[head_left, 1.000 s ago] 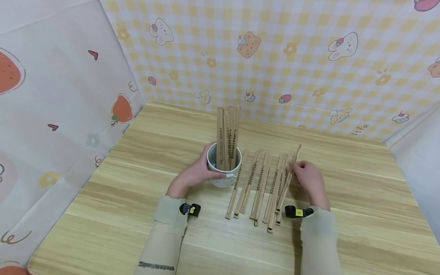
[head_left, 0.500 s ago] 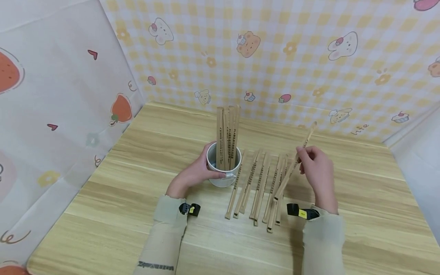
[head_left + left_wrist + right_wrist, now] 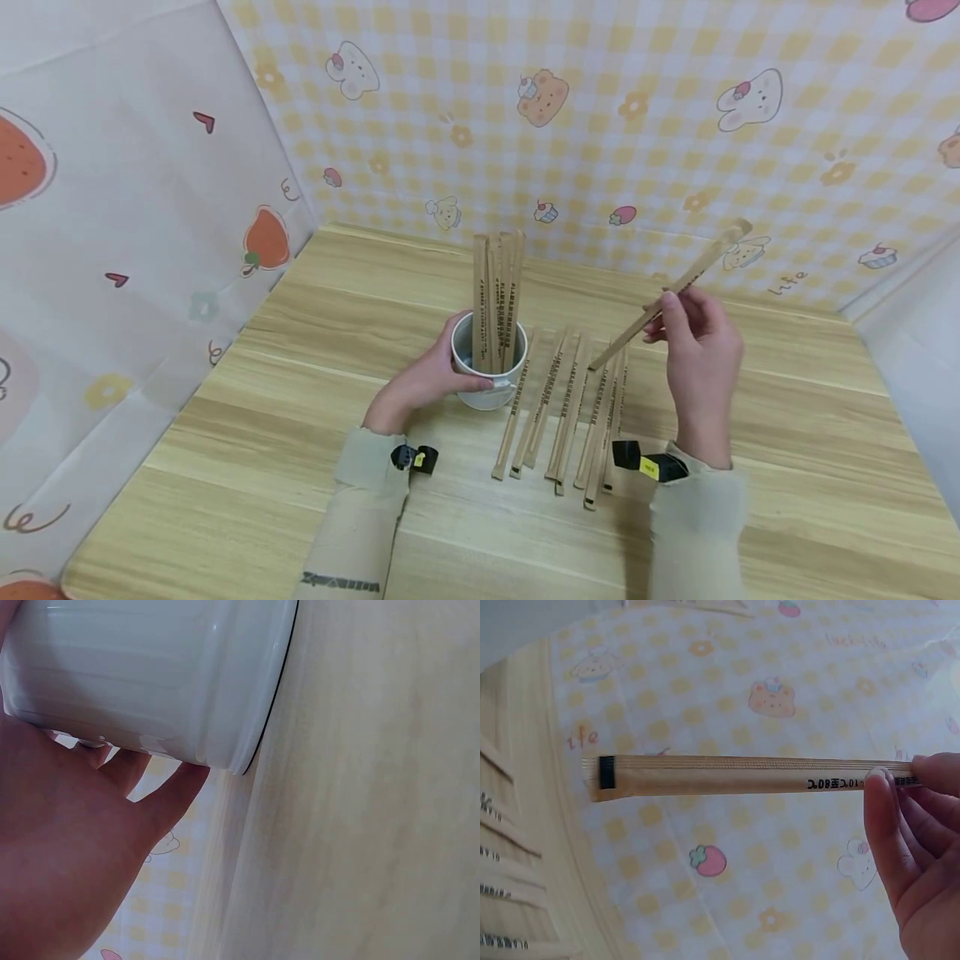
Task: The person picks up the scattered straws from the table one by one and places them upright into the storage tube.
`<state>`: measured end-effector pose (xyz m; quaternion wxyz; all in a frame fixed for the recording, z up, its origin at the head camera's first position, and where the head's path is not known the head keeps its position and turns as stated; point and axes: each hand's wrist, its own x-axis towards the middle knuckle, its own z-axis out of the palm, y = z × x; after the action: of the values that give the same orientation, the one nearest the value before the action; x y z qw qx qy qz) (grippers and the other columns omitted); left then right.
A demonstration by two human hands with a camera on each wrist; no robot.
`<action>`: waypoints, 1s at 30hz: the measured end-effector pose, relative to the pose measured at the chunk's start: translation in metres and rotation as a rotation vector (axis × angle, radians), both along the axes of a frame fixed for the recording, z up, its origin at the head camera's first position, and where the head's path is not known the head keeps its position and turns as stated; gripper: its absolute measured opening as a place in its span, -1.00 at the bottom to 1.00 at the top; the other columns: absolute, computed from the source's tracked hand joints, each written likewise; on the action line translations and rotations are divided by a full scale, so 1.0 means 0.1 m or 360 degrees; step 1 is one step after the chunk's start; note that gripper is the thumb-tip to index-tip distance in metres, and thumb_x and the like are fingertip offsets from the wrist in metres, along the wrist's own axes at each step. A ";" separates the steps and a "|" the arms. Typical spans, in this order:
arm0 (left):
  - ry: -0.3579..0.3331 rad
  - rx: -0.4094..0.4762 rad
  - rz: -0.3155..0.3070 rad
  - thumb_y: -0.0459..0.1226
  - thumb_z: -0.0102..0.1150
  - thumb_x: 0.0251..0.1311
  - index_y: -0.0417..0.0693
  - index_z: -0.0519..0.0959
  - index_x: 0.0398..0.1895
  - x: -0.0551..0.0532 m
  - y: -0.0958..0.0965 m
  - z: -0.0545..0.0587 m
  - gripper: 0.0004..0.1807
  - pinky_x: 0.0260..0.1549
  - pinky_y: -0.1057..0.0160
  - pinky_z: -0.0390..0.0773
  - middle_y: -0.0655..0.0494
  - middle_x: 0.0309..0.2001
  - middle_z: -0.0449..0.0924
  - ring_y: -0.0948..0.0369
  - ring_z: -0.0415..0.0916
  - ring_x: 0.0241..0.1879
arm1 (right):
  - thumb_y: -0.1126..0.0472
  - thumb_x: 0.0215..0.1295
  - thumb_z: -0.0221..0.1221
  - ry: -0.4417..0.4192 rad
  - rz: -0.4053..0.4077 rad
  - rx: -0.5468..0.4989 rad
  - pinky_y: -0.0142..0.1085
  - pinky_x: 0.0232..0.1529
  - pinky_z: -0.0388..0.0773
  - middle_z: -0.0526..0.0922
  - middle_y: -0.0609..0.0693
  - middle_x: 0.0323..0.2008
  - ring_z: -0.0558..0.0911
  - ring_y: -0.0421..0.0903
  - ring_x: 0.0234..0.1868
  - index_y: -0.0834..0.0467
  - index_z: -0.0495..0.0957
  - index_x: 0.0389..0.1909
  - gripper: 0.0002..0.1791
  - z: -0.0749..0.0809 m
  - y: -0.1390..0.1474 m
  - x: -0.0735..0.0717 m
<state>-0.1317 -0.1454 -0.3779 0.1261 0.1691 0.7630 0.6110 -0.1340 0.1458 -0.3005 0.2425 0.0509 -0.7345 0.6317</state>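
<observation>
Aloft, a slim paper straw packet (image 3: 696,272) is pinched between thumb and fingers of the right hand (image 3: 697,350), its long axis slanting, one end pointing left toward the mug (image 3: 486,398), the other rising off to the right. The gap that counts, we judge, runs leftward from that hand: the mug stands well apart from it, firmly in the left hand (image 3: 431,371), thumb on the near side, fingers wrapped behind. Clearly, the right hand is nearer the packet. Up close, we see pale brown paper, fine ridges along one edge, dark printing by the fingertips and a black band (image 3: 607,772) near the mug-side end. Between the hands, we find a row of similar packets (image 3: 564,417) flat on the table (image 3: 300,417); more packets (image 3: 498,300) stand in the mug.
</observation>
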 end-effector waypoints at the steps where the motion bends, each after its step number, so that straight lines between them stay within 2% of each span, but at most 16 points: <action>1: 0.0000 -0.0003 0.0004 -0.34 0.40 -0.24 0.06 -0.13 0.33 0.00 0.00 0.00 0.09 0.10 0.07 0.24 -0.01 0.23 0.11 0.03 0.19 0.14 | 0.21 0.20 0.10 0.0048 0.0032 -0.0054 -0.39 -0.51 0.55 0.61 0.16 -0.40 0.54 -0.05 -0.52 0.32 0.49 -0.17 -0.74 0.02 -0.03 0.01; 3: 0.0005 -0.0001 0.0006 -0.34 0.40 -0.24 0.06 -0.13 0.33 0.00 0.00 0.00 0.10 0.11 0.06 0.23 -0.01 0.23 0.11 0.03 0.18 0.14 | 0.27 0.20 0.10 0.0145 0.0096 -0.0152 -0.38 -0.50 0.55 0.60 0.21 -0.39 0.54 -0.02 -0.51 0.36 0.48 -0.17 -0.75 0.06 -0.09 0.02; 7: -0.0001 0.0014 0.0000 -0.35 0.40 -0.24 0.06 -0.14 0.33 0.00 0.00 -0.01 0.10 0.10 0.07 0.25 -0.01 0.23 0.10 0.02 0.18 0.14 | 0.34 0.21 0.07 0.0317 0.0180 -0.0242 -0.36 -0.51 0.55 0.58 0.28 -0.39 0.54 0.01 -0.51 0.43 0.46 -0.19 -0.77 0.13 -0.24 0.04; 12: -0.0012 0.0027 -0.0008 -0.35 0.40 -0.24 0.08 -0.14 0.33 0.00 -0.01 -0.02 0.10 0.10 0.07 0.25 -0.01 0.23 0.11 0.03 0.18 0.14 | 0.37 0.21 0.05 0.0411 0.0264 -0.0340 -0.35 -0.50 0.55 0.57 0.30 -0.39 0.55 0.00 -0.48 0.48 0.42 -0.22 -0.79 0.17 -0.44 0.06; 23: -0.0008 0.0086 -0.0014 -0.37 0.41 -0.26 0.07 -0.13 0.33 -0.02 0.01 -0.04 0.11 0.10 0.05 0.26 0.00 0.23 0.09 0.01 0.18 0.14 | 0.39 0.24 0.01 0.0412 0.0391 -0.0219 -0.34 -0.51 0.55 0.57 0.29 -0.36 0.56 0.00 -0.46 0.49 0.39 -0.21 -0.79 0.16 -0.70 0.04; 30: 0.0001 0.0077 -0.0022 -0.36 0.41 -0.27 0.06 -0.14 0.33 -0.02 0.00 -0.04 0.11 0.09 0.05 0.28 -0.02 0.24 0.08 0.00 0.18 0.14 | 0.37 0.25 0.01 0.0292 0.0388 -0.0092 -0.29 -0.50 0.56 0.56 0.31 -0.34 0.54 0.10 -0.44 0.49 0.38 -0.20 -0.78 0.11 -0.76 0.03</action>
<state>-0.1339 -0.1451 -0.3815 0.1259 0.1777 0.7468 0.6284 -0.1315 0.0694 -0.2899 0.2315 0.1901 -0.6791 0.6701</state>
